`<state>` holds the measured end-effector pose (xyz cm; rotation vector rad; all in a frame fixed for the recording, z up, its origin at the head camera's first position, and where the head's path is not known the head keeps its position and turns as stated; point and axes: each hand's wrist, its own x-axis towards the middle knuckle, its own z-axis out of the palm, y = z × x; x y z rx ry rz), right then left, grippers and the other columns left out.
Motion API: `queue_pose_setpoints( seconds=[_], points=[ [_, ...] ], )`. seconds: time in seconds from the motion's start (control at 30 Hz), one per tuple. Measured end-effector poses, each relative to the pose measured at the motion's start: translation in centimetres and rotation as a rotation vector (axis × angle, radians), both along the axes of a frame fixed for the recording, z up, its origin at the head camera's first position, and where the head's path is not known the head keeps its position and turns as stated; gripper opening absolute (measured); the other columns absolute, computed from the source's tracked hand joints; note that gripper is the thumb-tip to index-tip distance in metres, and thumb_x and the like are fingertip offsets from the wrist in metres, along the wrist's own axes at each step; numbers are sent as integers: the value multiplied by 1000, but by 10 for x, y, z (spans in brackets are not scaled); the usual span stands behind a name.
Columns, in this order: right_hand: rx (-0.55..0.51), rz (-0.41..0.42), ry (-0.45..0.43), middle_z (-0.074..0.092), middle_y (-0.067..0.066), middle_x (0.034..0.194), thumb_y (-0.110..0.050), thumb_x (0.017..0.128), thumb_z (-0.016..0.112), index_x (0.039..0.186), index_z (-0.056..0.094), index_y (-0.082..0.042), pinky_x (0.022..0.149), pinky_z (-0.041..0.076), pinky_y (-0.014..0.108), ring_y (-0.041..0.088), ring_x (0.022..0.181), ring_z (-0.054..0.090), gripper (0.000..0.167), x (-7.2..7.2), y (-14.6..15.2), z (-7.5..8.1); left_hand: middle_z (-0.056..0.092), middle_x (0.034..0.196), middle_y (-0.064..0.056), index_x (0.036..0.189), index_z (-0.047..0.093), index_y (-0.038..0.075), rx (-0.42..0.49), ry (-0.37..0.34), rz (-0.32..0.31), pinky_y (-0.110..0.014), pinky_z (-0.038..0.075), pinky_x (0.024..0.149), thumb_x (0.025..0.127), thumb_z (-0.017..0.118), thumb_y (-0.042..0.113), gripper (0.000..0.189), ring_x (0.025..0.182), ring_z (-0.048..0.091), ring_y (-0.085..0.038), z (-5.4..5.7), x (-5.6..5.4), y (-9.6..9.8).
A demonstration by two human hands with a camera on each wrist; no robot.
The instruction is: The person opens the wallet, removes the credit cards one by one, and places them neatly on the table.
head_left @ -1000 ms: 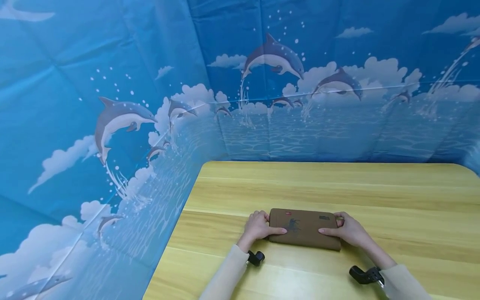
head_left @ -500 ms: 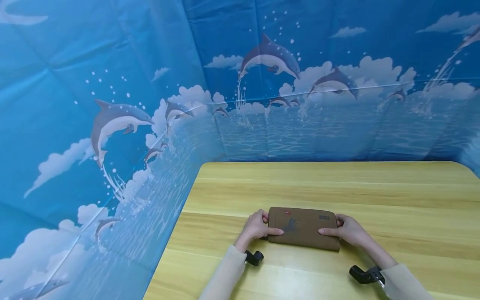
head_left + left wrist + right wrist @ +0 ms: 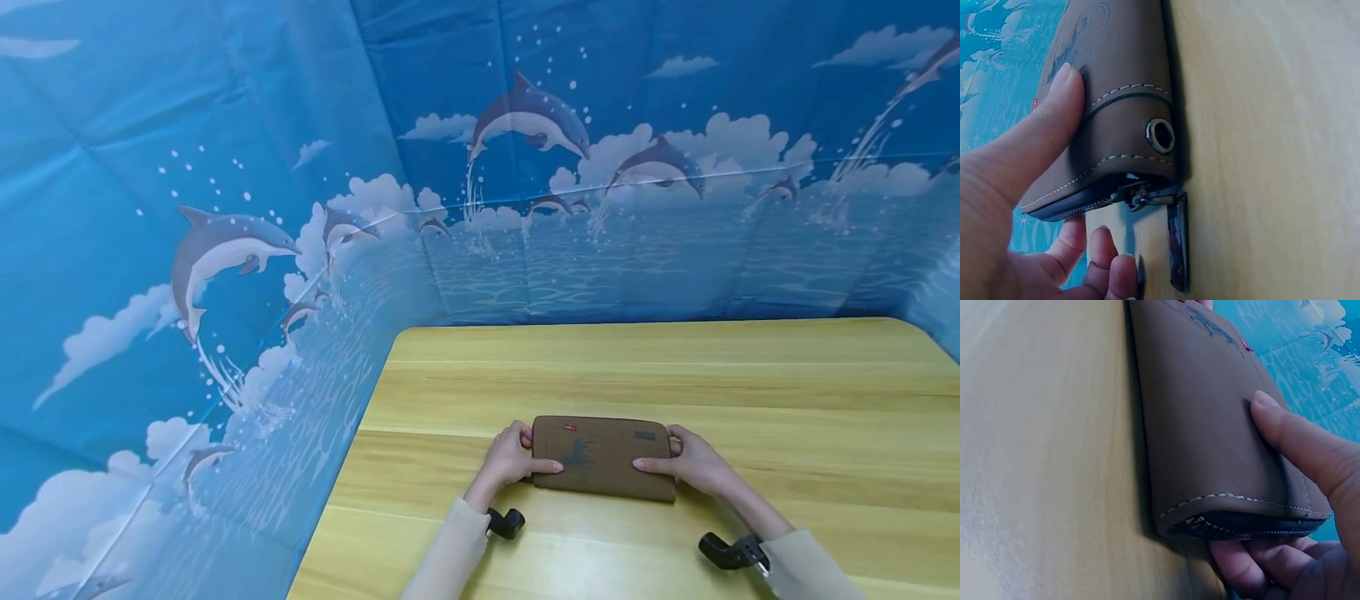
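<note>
A brown zip wallet (image 3: 607, 479) with white stitching, a small red tag and a dark printed figure lies long side across in front of me. My left hand (image 3: 510, 460) holds its left end, thumb on the upper face and fingers curled at the end edge. At the other end my right hand (image 3: 699, 463) grips it the same way. In the left wrist view, a metal eyelet (image 3: 1160, 135) sits near the end, and a zipper pull (image 3: 1177, 244) hangs out beside the fingers. The right wrist view shows the dark zipped edge (image 3: 1254, 524) between thumb and fingers.
The wallet is over a light wood-grain table (image 3: 637, 367) with rounded far corners. Blue dolphin-printed sheeting (image 3: 337, 275) stands along the table's left and far sides. Black wrist mounts (image 3: 506, 523) stick out from both cream sleeves (image 3: 450, 550).
The head view has turned slightly, so the backdrop sits further left. Both hands keep their hold on the wallet, which looks almost unmoved.
</note>
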<state>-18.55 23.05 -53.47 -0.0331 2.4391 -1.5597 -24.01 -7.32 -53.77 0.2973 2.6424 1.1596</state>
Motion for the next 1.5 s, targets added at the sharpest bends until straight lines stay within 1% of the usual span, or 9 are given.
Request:
queue_pose_setpoints(
  seconds=[0.2,0.37,0.63,0.77,1.0,1.2,1.27,1.37,1.5],
  points=[
    [-24,65,16,65,11,107,-28,80,77,133,40,11,82,48,36,21,93,62,76,-3,5,-4,50,91,2,100,51,11,62,-12,12,-30,43,70,61,90,38,61,80,47,-15,-1,2,0],
    [-63,100,18,65,11,105,-24,80,78,134,38,12,78,49,34,22,92,62,77,-3,7,-5,52,93,1,101,51,11,125,-30,21,-31,44,68,62,90,33,60,80,48,-16,-4,3,0],
    [-74,73,67,66,13,109,-25,82,76,139,36,5,85,44,39,22,95,63,76,-1,5,-4,50,90,1,100,48,12,174,-11,22,-28,42,63,64,89,32,59,76,46,-15,-5,4,-1],
    [-77,56,66,67,13,108,-26,82,76,139,35,5,85,45,38,21,93,64,76,1,3,-5,51,91,2,102,50,12,186,-2,13,-28,42,63,64,89,32,58,76,47,-14,-5,5,-5],
    [-66,52,81,68,12,105,-27,82,76,139,35,3,83,46,37,20,90,66,76,1,3,-5,55,90,5,101,57,12,160,26,-26,-26,44,66,68,86,36,50,76,48,-11,-5,5,-15],
    [-41,52,113,68,11,105,-29,81,76,140,35,1,85,44,41,19,91,65,78,1,4,-6,59,86,7,99,65,10,131,43,-59,-24,44,60,72,83,36,42,69,50,-8,-4,6,-21],
    [-28,44,124,68,10,105,-30,81,76,140,36,0,85,45,40,18,90,66,77,1,5,-8,60,83,7,96,67,10,119,55,-72,-24,44,58,72,83,36,39,67,51,-7,-4,6,-22],
    [-10,20,139,69,8,104,-31,80,77,137,40,-3,83,46,37,17,89,66,74,0,6,-9,60,79,8,92,68,12,77,83,-92,-23,44,58,71,83,38,37,66,52,-5,-4,7,-22],
    [19,0,174,69,8,102,-32,80,77,134,42,-3,80,46,37,16,88,65,70,0,6,-10,59,74,12,85,68,15,-20,134,-119,-21,43,61,67,84,43,37,66,51,-2,-5,7,-22]
  ],
)
